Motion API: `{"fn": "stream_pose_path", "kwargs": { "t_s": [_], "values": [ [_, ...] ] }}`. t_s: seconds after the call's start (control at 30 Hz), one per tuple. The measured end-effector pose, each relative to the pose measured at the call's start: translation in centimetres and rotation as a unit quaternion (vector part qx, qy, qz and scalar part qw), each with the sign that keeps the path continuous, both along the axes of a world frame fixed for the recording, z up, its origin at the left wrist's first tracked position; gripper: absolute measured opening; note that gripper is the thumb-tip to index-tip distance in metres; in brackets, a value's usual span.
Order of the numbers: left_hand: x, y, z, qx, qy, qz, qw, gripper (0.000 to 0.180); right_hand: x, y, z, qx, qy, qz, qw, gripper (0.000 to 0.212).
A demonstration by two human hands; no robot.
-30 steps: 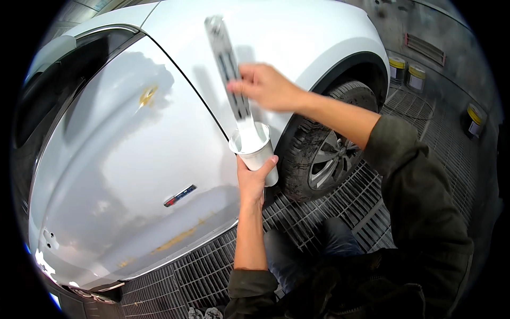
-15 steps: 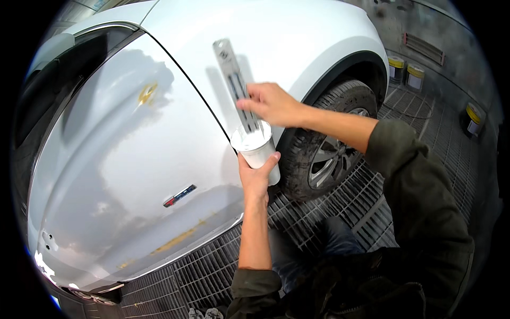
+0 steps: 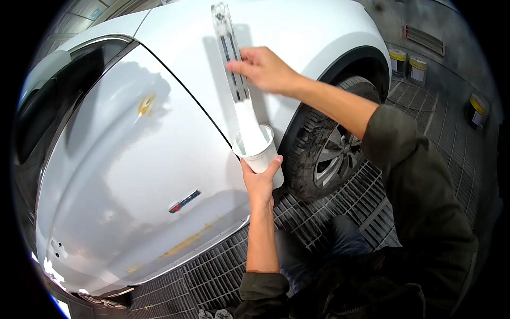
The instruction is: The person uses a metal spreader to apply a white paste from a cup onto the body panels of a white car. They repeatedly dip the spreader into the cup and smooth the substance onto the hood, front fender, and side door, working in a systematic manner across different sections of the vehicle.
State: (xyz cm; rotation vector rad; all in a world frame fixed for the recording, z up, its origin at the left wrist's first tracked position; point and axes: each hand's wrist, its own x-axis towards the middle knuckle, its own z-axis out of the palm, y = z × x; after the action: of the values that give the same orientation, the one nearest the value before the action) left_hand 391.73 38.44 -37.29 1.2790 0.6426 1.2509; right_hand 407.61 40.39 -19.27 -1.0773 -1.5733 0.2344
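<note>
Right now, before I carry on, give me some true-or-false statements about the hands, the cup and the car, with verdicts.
1. The left hand holds the white cup. True.
2. The right hand is empty. False: it grips a flat stick.
3. The lower part of the flat stick is white and reaches down into the white cup. True.
4. The car door is plain white all over. False: yellowish patches show on it.
5. The cans are to the right of the car wheel in the picture. True.
</note>
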Motion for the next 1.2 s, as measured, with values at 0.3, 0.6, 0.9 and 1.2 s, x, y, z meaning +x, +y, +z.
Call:
{"fn": "stream_pose_path", "kwargs": {
  "t_s": [0.3,0.6,0.9,1.2],
  "values": [
    [0.0,-0.1,-0.5,-0.021,-0.018,-0.007,1.000,0.070,1.0,2.3,3.1,0.010,0.031,0.053,0.998,0.031],
    [-0.2,-0.1,-0.5,-0.026,-0.028,-0.025,0.999,0.069,1.0,2.7,3.9,0.014,0.018,0.085,0.996,0.031],
    [-1.2,0.6,-0.1,-0.022,-0.018,-0.017,0.999,0.066,-0.5,1.7,2.0,0.032,-0.041,0.089,0.995,0.030],
    [-1.1,0.7,2.5,0.000,-0.006,-0.003,1.000,0.066,-0.1,0.4,1.1,0.040,0.007,0.074,0.996,0.027]
  ]
}}
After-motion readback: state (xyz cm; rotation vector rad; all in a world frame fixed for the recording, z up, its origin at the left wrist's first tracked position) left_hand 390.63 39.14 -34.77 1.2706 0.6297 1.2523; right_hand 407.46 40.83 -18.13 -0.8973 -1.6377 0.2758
